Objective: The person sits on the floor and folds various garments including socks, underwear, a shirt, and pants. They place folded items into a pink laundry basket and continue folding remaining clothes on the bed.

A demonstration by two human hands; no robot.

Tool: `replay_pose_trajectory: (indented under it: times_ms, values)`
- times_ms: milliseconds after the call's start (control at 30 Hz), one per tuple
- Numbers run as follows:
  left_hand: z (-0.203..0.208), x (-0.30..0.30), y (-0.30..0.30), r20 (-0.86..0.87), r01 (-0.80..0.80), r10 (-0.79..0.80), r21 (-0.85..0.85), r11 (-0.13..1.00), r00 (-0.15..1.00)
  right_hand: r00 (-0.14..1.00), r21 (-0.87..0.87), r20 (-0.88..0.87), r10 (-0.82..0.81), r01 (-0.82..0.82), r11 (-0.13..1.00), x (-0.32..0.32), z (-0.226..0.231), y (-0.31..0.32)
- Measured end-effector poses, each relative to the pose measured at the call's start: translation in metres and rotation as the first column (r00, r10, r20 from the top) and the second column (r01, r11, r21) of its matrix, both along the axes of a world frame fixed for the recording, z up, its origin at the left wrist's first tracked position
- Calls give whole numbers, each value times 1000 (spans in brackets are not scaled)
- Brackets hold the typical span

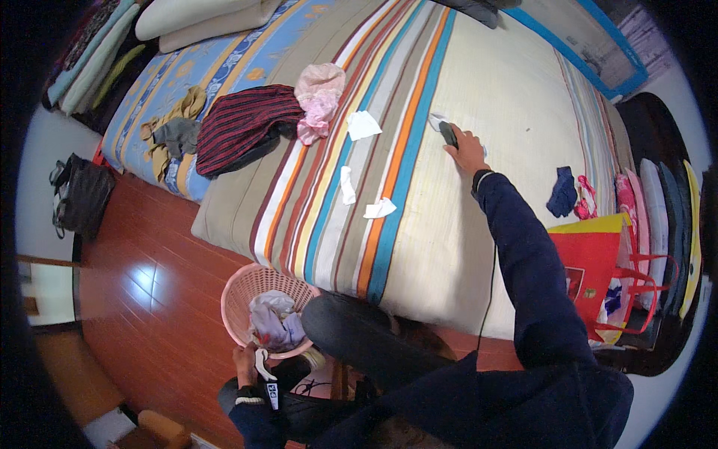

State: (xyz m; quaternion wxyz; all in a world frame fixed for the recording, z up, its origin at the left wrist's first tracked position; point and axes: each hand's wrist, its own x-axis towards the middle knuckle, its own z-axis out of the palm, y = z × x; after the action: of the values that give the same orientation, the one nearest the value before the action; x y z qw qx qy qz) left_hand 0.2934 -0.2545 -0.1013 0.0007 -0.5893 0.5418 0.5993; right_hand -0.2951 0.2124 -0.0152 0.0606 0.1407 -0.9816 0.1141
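On the cream part of the bedspread (449, 247), my right hand (469, 152) reaches far forward, fingers closed around a small dark grey object (448, 135) whose kind I cannot make out. A small white piece (437, 120) touches its far end. To the left lie white pieces of paper or cloth: a squarish one (363, 126), a narrow one (347, 185) and a folded one (380, 209). Low at the left, my left hand (244, 365) is at the rim of a pink basket (233, 303), closed on a white curved piece (263, 365) above a black-and-white tag (273, 395).
Crumpled clothes (274, 318) fill the basket. A striped dark red garment (247, 123) and pink cloth (319, 97) lie on the bed. Navy cloth (562, 192) sits near a red and yellow bag (591, 262) at right. A dark bag (78, 196) hangs at left.
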Motion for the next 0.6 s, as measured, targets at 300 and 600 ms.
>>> replay_pose_trajectory:
  times_ms: [300, 600]
  values:
    - [33, -10, 14, -12, 22, -21, 35, 999, 1000, 836, -155, -128, -534, 515, 843, 11, -31, 29]
    - [16, -12, 8, 59, 120, -111, -183, 976, 992, 830, -519, 119, 544, -415, 747, 249, -41, -201]
